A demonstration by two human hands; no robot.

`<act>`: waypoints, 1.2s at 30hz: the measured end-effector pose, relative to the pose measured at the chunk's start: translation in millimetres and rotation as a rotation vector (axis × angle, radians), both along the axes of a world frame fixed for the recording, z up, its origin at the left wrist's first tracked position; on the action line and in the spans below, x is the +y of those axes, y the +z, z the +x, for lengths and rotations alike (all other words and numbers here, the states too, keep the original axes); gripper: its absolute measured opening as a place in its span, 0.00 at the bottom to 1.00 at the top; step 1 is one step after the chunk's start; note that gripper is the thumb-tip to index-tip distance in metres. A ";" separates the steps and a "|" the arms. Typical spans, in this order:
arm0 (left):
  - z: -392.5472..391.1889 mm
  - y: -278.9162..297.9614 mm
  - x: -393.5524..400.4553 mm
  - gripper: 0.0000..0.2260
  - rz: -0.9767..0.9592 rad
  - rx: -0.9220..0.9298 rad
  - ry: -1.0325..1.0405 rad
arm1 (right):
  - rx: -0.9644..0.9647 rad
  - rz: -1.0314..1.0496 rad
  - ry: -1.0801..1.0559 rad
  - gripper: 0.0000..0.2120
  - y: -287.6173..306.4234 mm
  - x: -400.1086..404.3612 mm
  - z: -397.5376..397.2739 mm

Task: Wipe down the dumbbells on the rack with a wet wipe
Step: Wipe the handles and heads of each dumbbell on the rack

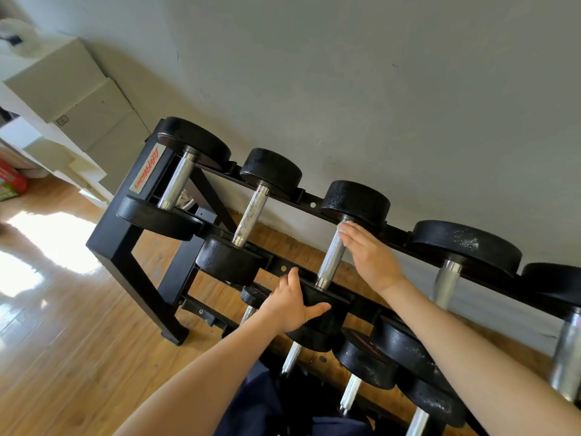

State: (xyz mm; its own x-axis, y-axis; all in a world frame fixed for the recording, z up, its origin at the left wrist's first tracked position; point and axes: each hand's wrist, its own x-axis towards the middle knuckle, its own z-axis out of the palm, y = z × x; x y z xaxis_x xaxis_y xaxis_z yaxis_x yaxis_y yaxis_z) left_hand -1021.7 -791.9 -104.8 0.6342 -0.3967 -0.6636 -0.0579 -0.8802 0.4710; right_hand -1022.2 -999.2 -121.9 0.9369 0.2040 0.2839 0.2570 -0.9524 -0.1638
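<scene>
Dumbbells (355, 234) lie in a row across the top tier of a black rack (138, 247) that stands on a wooden floor (63, 341) against a pale wall (345, 73); more dumbbells fill the lower tier. Each has black round heads and a chrome handle. A red-lettered label (147, 171) sits on the rack's left end frame. Beyond that end stand pale cabinets (78, 99).

The third dumbbell from the rack's left end is the one being handled. The left hand (290, 305) grips its near head at the rack's front rail, fingers curled over the top edge and thumb spread along the face. The right hand (371, 256) lies against the right side of the knurled handle with fingers straight and together, pressing a pale wet wipe (343, 228) whose edge shows at the fingertips, near the far head.
</scene>
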 end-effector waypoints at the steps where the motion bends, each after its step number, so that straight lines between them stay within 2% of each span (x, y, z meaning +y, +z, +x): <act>1: 0.5 0.5 -0.3 0.48 0.002 -0.002 -0.004 | 0.019 -0.003 0.008 0.27 -0.1 1.9 1.5; 8: 1.0 0.6 0.4 0.47 -0.010 0.010 0.007 | 0.111 -0.131 -0.045 0.32 1.3 5.2 8.0; 13: 1.4 -2.9 1.3 0.47 -0.017 0.022 0.016 | 0.162 -0.018 -0.208 0.36 -10.4 17.9 -7.9; 15: 1.4 -3.6 1.4 0.47 -0.016 0.021 0.019 | 0.242 -0.003 -0.217 0.37 -12.6 25.4 -9.7; 20: 1.4 -1.8 1.3 0.47 -0.021 0.014 0.008 | 0.217 -0.130 -0.040 0.27 -6.1 24.3 5.1; 23: 1.9 -2.5 1.7 0.47 -0.024 0.025 0.013 | 0.194 -0.143 -0.063 0.28 -2.9 9.9 9.4; 27: 2.2 -2.1 1.8 0.47 -0.021 0.023 0.016 | 0.266 0.034 -0.162 0.34 -9.0 19.7 -3.8; 31: 2.0 -2.0 2.1 0.47 -0.030 0.022 0.022 | 0.235 0.180 -0.239 0.30 -8.7 25.8 -10.9; 34: 1.7 -2.8 2.6 0.47 -0.036 0.019 0.027 | 0.239 0.187 -0.316 0.28 -5.8 29.0 -8.2; 36: 1.9 -2.5 1.9 0.47 -0.033 0.019 0.026 | 0.238 0.138 -0.285 0.29 -5.5 37.7 -5.3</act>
